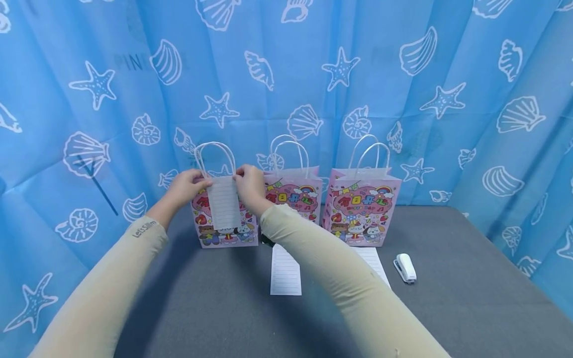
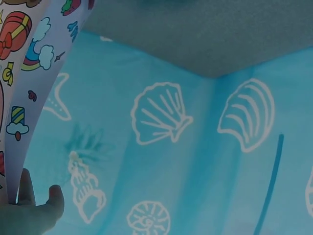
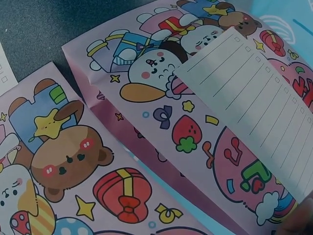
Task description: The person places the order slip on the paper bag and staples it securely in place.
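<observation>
A lined paper slip [image 1: 225, 204] hangs upright against the front of the left pink gift bag [image 1: 228, 239], its top edge at the bag's rim. My left hand [image 1: 184, 189] pinches the slip's upper left corner together with the rim. At the upper right corner, my right hand [image 1: 251, 188] pinches the slip and rim too. The left wrist view has part of my left hand [image 2: 32, 213] beside the bag's side panel [image 2: 41, 73]. In the right wrist view the slip [image 3: 244, 107], with small boxes along one edge, covers part of the cartoon print.
Two matching gift bags, a middle one [image 1: 309, 191] and a right one [image 1: 362, 214], stand in line. Before them lie a lined sheet [image 1: 285, 276] and another [image 1: 373, 261], partly behind my right sleeve. A white stapler [image 1: 405, 268] rests right of these. A blue curtain [image 1: 286, 64] hangs behind.
</observation>
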`<move>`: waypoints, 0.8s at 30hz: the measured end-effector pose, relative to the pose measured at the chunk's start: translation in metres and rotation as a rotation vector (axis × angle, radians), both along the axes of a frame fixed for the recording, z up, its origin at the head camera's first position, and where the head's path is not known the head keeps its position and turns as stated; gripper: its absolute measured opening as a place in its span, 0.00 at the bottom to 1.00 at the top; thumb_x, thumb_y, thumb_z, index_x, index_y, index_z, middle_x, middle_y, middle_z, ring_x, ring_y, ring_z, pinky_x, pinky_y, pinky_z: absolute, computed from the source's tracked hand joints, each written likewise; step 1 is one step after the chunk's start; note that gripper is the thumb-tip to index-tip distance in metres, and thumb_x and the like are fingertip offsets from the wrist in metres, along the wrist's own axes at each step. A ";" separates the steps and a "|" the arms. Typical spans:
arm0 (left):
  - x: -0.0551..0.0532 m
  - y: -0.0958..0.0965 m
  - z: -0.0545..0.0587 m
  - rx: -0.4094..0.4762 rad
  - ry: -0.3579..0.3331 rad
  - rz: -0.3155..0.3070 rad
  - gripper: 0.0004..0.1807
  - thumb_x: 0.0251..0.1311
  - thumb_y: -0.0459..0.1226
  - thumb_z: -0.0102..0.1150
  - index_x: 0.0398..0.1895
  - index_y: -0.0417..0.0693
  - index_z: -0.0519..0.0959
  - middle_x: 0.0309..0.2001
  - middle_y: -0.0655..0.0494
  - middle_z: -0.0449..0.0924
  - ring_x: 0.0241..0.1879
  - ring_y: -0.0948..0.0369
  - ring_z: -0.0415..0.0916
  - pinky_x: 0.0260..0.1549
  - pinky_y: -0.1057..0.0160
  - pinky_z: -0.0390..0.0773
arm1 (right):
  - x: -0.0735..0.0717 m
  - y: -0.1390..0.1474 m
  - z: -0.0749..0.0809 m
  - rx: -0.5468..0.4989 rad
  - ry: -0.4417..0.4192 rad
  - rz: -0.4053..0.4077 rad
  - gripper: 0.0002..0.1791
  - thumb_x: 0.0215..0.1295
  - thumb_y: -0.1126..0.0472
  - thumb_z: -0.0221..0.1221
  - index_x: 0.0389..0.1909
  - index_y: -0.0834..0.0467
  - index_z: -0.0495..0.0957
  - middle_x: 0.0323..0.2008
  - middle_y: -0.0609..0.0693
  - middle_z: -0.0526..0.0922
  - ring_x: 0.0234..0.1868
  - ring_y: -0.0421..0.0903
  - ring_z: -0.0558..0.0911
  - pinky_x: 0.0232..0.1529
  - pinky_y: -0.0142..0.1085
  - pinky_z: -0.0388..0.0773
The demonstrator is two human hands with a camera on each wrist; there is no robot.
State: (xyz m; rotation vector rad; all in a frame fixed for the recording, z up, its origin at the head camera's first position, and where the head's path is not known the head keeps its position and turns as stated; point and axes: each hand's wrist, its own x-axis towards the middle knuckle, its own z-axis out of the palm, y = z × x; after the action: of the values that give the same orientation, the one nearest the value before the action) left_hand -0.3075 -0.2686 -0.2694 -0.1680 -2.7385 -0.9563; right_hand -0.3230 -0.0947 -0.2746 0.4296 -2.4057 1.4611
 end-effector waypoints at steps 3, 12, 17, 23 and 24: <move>0.000 0.001 0.000 -0.001 -0.010 0.003 0.18 0.70 0.41 0.54 0.49 0.31 0.76 0.47 0.33 0.78 0.46 0.42 0.75 0.48 0.46 0.73 | -0.001 0.000 0.000 0.005 -0.001 -0.004 0.08 0.69 0.65 0.57 0.43 0.64 0.82 0.39 0.56 0.84 0.37 0.47 0.82 0.35 0.30 0.78; 0.002 0.006 0.003 0.011 -0.033 0.037 0.18 0.71 0.41 0.54 0.49 0.31 0.77 0.46 0.34 0.79 0.44 0.44 0.76 0.45 0.47 0.73 | 0.002 0.008 0.009 -0.010 -0.050 0.065 0.17 0.70 0.67 0.56 0.58 0.66 0.76 0.53 0.60 0.80 0.21 0.40 0.76 0.23 0.26 0.75; 0.003 0.006 0.002 0.006 -0.024 0.044 0.17 0.71 0.41 0.54 0.45 0.32 0.78 0.42 0.36 0.80 0.40 0.46 0.74 0.40 0.49 0.73 | 0.013 0.025 0.023 -0.006 -0.037 0.110 0.19 0.71 0.68 0.54 0.61 0.64 0.73 0.56 0.59 0.78 0.22 0.49 0.81 0.15 0.27 0.67; 0.004 0.006 0.001 0.016 -0.025 0.065 0.18 0.71 0.41 0.53 0.47 0.31 0.78 0.43 0.35 0.80 0.40 0.46 0.75 0.42 0.50 0.73 | 0.030 0.053 0.043 0.020 0.046 0.135 0.16 0.70 0.68 0.56 0.57 0.64 0.77 0.51 0.57 0.80 0.28 0.48 0.80 0.21 0.27 0.70; 0.004 0.007 0.001 0.021 -0.029 0.065 0.18 0.71 0.41 0.53 0.48 0.31 0.78 0.44 0.35 0.80 0.41 0.46 0.75 0.43 0.49 0.74 | 0.032 0.059 0.045 0.033 0.069 0.135 0.15 0.69 0.68 0.56 0.56 0.64 0.77 0.49 0.57 0.81 0.28 0.46 0.78 0.22 0.26 0.70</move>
State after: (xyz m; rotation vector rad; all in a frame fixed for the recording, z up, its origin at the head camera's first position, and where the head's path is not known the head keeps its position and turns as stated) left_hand -0.3032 -0.2618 -0.2688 -0.0613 -2.7410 -0.9764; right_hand -0.2906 -0.0355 -0.2296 0.6515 -2.3899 1.4375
